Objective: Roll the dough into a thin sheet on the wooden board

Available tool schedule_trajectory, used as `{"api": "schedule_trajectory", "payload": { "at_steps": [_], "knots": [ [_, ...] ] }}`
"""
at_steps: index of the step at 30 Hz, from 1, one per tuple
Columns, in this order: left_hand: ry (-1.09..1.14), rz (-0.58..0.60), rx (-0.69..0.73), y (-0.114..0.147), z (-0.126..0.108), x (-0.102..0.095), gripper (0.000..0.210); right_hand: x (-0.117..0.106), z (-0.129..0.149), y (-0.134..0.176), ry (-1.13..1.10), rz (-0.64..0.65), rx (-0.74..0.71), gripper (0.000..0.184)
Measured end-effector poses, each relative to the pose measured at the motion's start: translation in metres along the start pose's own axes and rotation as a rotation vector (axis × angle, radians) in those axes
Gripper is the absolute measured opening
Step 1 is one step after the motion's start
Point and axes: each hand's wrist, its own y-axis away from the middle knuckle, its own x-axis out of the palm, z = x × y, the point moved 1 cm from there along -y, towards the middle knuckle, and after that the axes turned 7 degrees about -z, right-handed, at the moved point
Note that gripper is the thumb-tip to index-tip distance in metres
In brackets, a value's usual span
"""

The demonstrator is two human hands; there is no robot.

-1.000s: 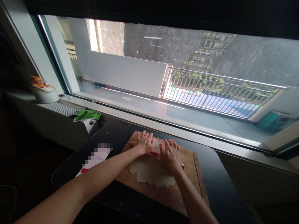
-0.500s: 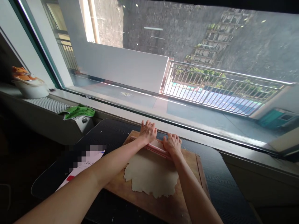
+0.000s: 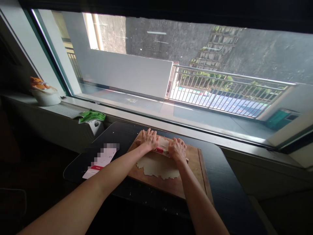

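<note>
My left hand point(image 3: 150, 139) lies over the left part of a rolling pin, fingers bent across its top. Over the right part curves my right hand point(image 3: 177, 149), in the same grip. Between the two hands shows the middle of the rolling pin point(image 3: 160, 150), with a red and white marking. Beneath it is a thin, pale dough sheet point(image 3: 158, 168) with a ragged near edge. The sheet lies flat on a wooden board point(image 3: 193, 178). My hands hide much of the pin and some of the dough.
The board rests on a dark table point(image 3: 225, 186). To the left lies a partly blurred paper sheet point(image 3: 104, 160). Beyond are a green cloth point(image 3: 91, 116) and a white bucket point(image 3: 46, 96) holding something orange. A wide window sill point(image 3: 137, 114) runs behind the table.
The pin has turned, bringing its red marking into sight, and sits closer under my fingers. My hands have drawn back slightly. The camera view has tilted upward and shifted left.
</note>
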Motion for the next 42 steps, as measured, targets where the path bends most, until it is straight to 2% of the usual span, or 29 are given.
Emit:
{"api": "schedule_trajectory", "payload": {
  "at_steps": [2, 6, 12, 15, 17, 19, 21, 24, 28, 32, 36, 42],
  "knots": [
    [-0.011, 0.011, 0.021, 0.016, 0.001, -0.007, 0.044, -0.002, 0.002, 0.019, 0.021, -0.021, -0.002, 0.047],
    [-0.029, -0.053, 0.064, 0.049, 0.002, -0.019, 0.045, -0.004, 0.006, 0.058, 0.083, -0.111, -0.053, 0.048],
    [0.008, -0.074, 0.152, 0.114, 0.016, -0.032, 0.048, -0.001, -0.001, 0.121, 0.108, -0.194, -0.181, 0.046],
    [0.090, -0.046, 0.193, 0.126, 0.026, -0.043, 0.045, 0.000, -0.010, 0.139, 0.090, -0.186, -0.259, 0.048],
    [0.181, -0.014, 0.097, 0.115, 0.034, -0.055, 0.039, -0.005, -0.015, 0.140, 0.086, -0.140, -0.285, 0.049],
    [0.250, 0.006, -0.079, 0.093, 0.043, -0.068, 0.033, -0.013, -0.018, 0.133, 0.092, -0.068, -0.287, 0.048],
    [0.257, 0.009, -0.195, 0.070, 0.053, -0.079, 0.034, -0.023, -0.022, 0.121, 0.115, -0.030, -0.258, 0.044],
    [0.240, 0.040, -0.283, 0.048, 0.064, -0.085, 0.033, -0.036, -0.038, 0.103, 0.172, -0.098, -0.137, 0.038],
    [0.230, 0.128, -0.349, 0.036, 0.060, -0.069, 0.021, -0.041, -0.071, 0.084, 0.225, -0.170, 0.015, 0.037],
    [0.208, 0.232, -0.360, 0.016, 0.040, -0.048, 0.020, -0.035, -0.093, 0.075, 0.266, -0.154, 0.058, 0.041],
    [0.169, 0.318, -0.362, -0.010, 0.027, -0.035, 0.028, -0.029, -0.099, 0.073, 0.270, -0.153, 0.055, 0.041],
    [0.204, 0.477, -0.342, -0.030, 0.019, -0.028, 0.019, -0.028, -0.098, 0.074, 0.273, -0.144, 0.058, 0.040]
  ]
}}
